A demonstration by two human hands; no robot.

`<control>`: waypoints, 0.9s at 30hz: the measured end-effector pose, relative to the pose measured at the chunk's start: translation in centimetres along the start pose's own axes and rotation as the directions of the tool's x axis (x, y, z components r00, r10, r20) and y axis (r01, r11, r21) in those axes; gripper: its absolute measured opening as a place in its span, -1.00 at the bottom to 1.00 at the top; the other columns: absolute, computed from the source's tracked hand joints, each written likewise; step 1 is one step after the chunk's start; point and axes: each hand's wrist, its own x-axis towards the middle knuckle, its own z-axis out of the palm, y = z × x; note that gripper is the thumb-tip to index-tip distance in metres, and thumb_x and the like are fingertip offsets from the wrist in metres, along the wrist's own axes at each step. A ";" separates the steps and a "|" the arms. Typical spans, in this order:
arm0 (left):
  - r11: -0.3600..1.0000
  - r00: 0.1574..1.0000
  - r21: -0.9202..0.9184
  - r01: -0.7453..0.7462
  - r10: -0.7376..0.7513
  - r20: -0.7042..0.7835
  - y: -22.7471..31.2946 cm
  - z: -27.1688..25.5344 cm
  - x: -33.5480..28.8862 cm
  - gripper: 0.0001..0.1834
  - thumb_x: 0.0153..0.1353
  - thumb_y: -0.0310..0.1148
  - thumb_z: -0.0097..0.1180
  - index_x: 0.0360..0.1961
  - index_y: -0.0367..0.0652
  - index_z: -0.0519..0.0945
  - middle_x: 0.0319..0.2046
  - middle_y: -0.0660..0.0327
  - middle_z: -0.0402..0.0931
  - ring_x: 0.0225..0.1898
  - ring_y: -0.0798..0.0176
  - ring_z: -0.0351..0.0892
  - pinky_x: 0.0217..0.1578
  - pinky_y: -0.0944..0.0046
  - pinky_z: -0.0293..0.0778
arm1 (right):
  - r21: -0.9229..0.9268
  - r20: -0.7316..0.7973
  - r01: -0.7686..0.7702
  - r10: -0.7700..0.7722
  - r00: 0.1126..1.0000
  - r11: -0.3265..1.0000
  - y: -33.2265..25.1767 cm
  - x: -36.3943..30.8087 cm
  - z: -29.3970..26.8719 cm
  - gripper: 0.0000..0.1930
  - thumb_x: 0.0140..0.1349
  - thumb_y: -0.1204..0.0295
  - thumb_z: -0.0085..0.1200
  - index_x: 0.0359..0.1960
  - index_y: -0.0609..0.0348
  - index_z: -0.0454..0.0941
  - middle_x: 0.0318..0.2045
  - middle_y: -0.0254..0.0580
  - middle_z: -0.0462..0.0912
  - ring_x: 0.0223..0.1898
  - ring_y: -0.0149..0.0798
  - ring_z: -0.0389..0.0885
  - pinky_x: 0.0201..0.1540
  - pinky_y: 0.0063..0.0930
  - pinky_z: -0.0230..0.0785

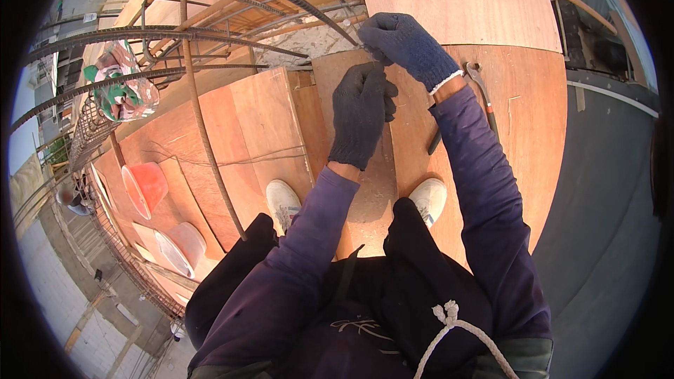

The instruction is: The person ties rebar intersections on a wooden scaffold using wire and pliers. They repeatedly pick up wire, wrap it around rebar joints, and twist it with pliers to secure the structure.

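My left hand [361,112], in a dark grey knit glove, is closed, its fingers curled in. Just beyond it, my right hand [404,45], in a blue knit glove with a white cuff, is closed too, fingers bent downward. The hands nearly touch; whatever lies in their fingers is too small or hidden to make out. Close to the right fingertips ends a dark ribbed steel bar [324,15], coming from the upper left. On the plywood beside my right forearm lies a hand tool [489,102] with a metal jaw and an orange-and-black handle, partly covered by my sleeve.
Plywood sheets [526,147] lie under my shoes. Bent rebars [168,34] cross the upper left, and a thin upright bar [199,116] stands left of me. A red bucket [149,186] and a pale bucket [188,244] are at left, near camouflage-patterned cloth [121,84]. A dark grey surface [604,189] borders the right.
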 end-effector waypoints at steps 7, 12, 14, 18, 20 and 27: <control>1.000 0.999 0.014 -0.021 0.020 0.037 0.6 -0.8 -1.3 -0.70 0.49 -0.26 0.11 -0.02 -0.33 0.64 -0.46 0.21 0.61 -0.59 0.43 0.51 -0.57 0.38 0.45 | 0.428 0.083 -0.161 0.138 0.987 0.889 0.2 -0.8 1.2 -0.76 0.49 0.24 0.14 -0.13 0.17 0.67 -0.38 -0.37 0.66 -0.39 -0.50 0.59 -0.35 -0.57 0.50; 0.999 0.986 0.012 -0.036 0.034 0.165 1.2 -2.2 -1.0 -0.72 0.50 -0.30 0.10 0.01 -0.31 0.63 -0.42 0.20 0.64 -0.54 0.41 0.56 -0.51 0.38 0.49 | 0.622 0.073 -0.159 0.146 0.987 0.766 1.4 -0.7 2.0 -0.79 0.50 0.29 0.13 -0.14 0.19 0.65 -0.41 -0.38 0.64 -0.44 -0.51 0.55 -0.38 -0.63 0.45; 0.995 0.978 0.099 0.031 -0.051 0.201 1.4 -2.9 -0.9 -0.71 0.51 -0.28 0.09 0.04 -0.29 0.62 -0.39 0.19 0.65 -0.48 0.39 0.60 -0.44 0.37 0.52 | 0.591 0.079 -0.175 0.159 0.984 0.787 1.5 -0.6 1.9 -0.80 0.50 0.30 0.14 -0.14 0.18 0.65 -0.41 -0.38 0.64 -0.44 -0.51 0.56 -0.39 -0.63 0.43; 0.986 0.979 0.163 0.025 -0.058 0.198 1.4 -4.5 0.9 -0.65 0.53 -0.15 0.09 0.00 -0.26 0.62 -0.30 0.21 0.65 -0.32 0.40 0.62 -0.29 0.30 0.56 | 0.594 0.084 -0.161 0.138 0.987 0.788 1.2 -0.7 1.7 -0.82 0.47 0.32 0.14 -0.21 0.17 0.62 -0.45 -0.39 0.60 -0.49 -0.50 0.52 -0.42 -0.59 0.42; 0.999 0.994 0.049 0.017 -0.022 0.106 0.9 -4.7 3.3 -0.64 0.52 -0.12 0.09 0.02 -0.24 0.62 -0.23 0.21 0.65 -0.23 0.40 0.61 -0.23 0.30 0.56 | 0.637 0.086 -0.152 0.126 0.988 0.756 1.1 -0.9 2.1 -0.82 0.45 0.35 0.12 -0.31 0.18 0.57 -0.50 -0.36 0.56 -0.56 -0.49 0.47 -0.46 -0.55 0.39; 0.785 0.853 0.341 -0.517 0.440 0.281 -1.2 -3.8 9.9 -0.66 0.53 -0.22 0.00 0.12 -0.22 0.57 -0.12 0.13 0.64 -0.16 0.29 0.64 -0.13 0.31 0.62 | 0.686 0.072 -0.166 0.161 0.984 0.709 0.9 -1.1 2.7 -0.81 0.47 0.32 0.13 -0.30 0.14 0.58 -0.49 -0.41 0.56 -0.54 -0.50 0.47 -0.46 -0.55 0.38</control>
